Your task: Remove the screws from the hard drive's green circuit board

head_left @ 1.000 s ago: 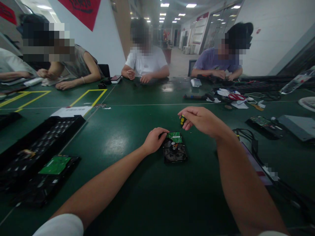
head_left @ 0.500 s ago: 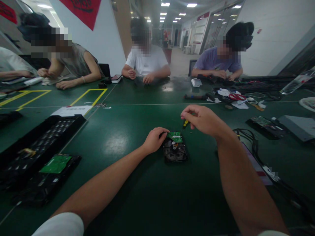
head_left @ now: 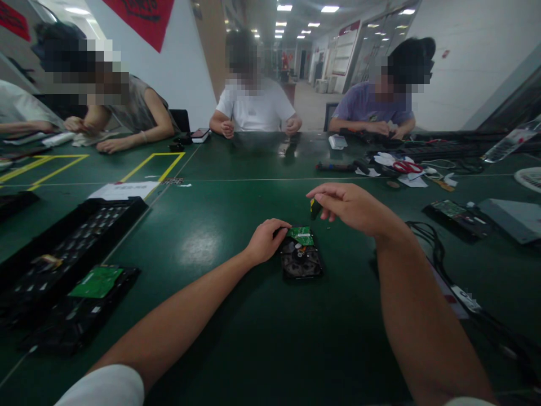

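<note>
Nearby, the hard drive (head_left: 301, 262) is lying flat on the green table (head_left: 236, 338), its long axis running away from the body, its circuit board (head_left: 301, 235) occupying the far end. Left hand (head_left: 267, 239) is touching, so lying nearer; its thumb and fingers are closing narrowly on the far left corner. Right hand (head_left: 349, 206) is hovering off the far right corner, fingertips pinching a yellow-and-black screwdriver (head_left: 314, 207); drive lying below them, toward the body and slightly left. Tip contact: can't tell. Farther off, a person in white (head_left: 256, 113) is sitting opposite.
</note>
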Demonstrator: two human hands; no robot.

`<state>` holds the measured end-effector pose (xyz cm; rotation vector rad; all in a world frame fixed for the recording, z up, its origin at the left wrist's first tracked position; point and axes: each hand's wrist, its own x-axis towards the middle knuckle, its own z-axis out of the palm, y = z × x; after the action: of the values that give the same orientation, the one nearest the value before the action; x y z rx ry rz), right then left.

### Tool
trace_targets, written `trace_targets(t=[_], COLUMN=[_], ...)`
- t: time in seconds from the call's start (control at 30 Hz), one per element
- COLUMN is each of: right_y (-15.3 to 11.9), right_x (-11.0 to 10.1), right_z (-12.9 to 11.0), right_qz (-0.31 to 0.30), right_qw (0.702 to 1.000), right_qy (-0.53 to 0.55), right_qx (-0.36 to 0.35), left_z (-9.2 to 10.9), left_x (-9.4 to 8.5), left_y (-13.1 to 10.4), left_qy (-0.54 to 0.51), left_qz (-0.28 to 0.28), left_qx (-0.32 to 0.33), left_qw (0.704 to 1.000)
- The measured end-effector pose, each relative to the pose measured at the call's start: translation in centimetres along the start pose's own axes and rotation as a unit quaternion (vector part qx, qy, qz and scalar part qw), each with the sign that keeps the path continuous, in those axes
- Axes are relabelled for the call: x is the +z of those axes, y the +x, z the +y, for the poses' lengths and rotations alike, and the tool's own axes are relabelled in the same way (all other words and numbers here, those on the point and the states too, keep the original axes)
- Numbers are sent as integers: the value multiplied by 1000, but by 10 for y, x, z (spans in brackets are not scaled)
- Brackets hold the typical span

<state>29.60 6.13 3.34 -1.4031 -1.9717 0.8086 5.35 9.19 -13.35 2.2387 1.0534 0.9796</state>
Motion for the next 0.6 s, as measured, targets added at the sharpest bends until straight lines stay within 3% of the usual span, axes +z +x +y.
trace_targets(t=[0.2, 0.6], right_y=[0, 1], right_x=[-1, 4], right_z=[1, -7], right_qz=[70, 21], right_qw=[994, 997], right_qy=[-81, -70], right_qx=[7, 1], left_z=[1, 0], left_x=[-1, 1], left_y=[0, 1], left_qy=[1, 6], left_qz=[-6, -1], left_qx=[3, -3], left_qw=[1000, 1000])
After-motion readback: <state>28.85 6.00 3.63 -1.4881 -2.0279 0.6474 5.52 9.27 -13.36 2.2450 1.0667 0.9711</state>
